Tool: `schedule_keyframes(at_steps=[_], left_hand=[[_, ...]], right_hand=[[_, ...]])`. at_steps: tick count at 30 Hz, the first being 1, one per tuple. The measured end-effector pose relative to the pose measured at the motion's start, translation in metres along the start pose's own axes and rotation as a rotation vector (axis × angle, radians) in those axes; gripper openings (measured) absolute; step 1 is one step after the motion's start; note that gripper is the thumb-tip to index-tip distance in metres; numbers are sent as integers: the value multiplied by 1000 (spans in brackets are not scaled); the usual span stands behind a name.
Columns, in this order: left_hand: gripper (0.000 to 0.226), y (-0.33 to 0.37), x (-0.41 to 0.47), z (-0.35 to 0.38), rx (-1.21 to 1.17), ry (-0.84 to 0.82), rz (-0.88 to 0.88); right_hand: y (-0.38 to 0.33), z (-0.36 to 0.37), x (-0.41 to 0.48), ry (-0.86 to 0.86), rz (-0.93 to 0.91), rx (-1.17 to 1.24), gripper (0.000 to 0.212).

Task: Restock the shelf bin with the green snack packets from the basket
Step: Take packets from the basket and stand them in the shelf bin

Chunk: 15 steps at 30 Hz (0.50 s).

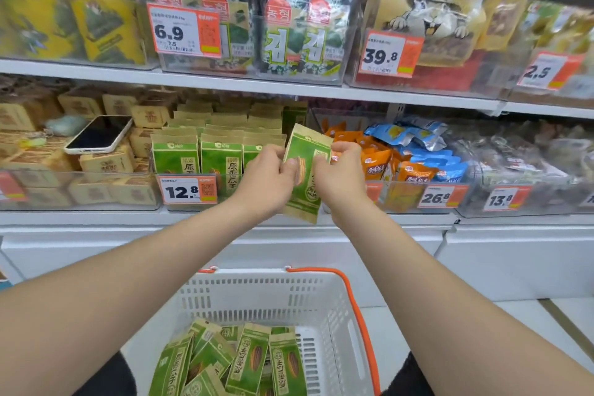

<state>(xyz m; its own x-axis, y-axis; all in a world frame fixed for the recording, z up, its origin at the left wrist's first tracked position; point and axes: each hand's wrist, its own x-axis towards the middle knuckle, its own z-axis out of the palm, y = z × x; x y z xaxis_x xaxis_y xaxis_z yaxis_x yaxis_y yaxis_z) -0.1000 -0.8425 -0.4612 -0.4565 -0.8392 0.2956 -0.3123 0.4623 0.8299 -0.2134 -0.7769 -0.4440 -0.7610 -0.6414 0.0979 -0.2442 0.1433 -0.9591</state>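
A green snack packet (305, 180) is held upright in front of the clear shelf bin (193, 206). My left hand (268, 172) pinches its left edge and my right hand (337, 173) pinches its right edge. The bin carries a 12.8 price tag and holds several rows of matching green packets (199, 151). Below, the white basket (334, 315) with an orange handle sits on the floor with several more green packets (234, 360) lying in it.
A phone (99, 135) lies on brown boxes in the bin to the left. Orange and blue snack bags (411, 157) fill the bin to the right. The upper shelf (225, 80) overhangs the bins and holds seaweed packs.
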Motion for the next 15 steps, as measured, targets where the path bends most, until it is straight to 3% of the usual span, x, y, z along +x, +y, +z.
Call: schedule_keyframes(at_steps=[5,8,11,15], left_hand=[[15,10,20,-24,-27,82,-74],[13,1,24,-34,262,136,-75],[25,-9,24,-34,510,171,-80],[22,-19,29,-39,719,234,27]], right_hand=[[-15,-6,38,-186,-252,-450,32],[-15,-2,55,-190,-415,-807,37],[-10,15,63,-418,-485,-1079,44],[-6,32,83,-430,-541,-1172,32]])
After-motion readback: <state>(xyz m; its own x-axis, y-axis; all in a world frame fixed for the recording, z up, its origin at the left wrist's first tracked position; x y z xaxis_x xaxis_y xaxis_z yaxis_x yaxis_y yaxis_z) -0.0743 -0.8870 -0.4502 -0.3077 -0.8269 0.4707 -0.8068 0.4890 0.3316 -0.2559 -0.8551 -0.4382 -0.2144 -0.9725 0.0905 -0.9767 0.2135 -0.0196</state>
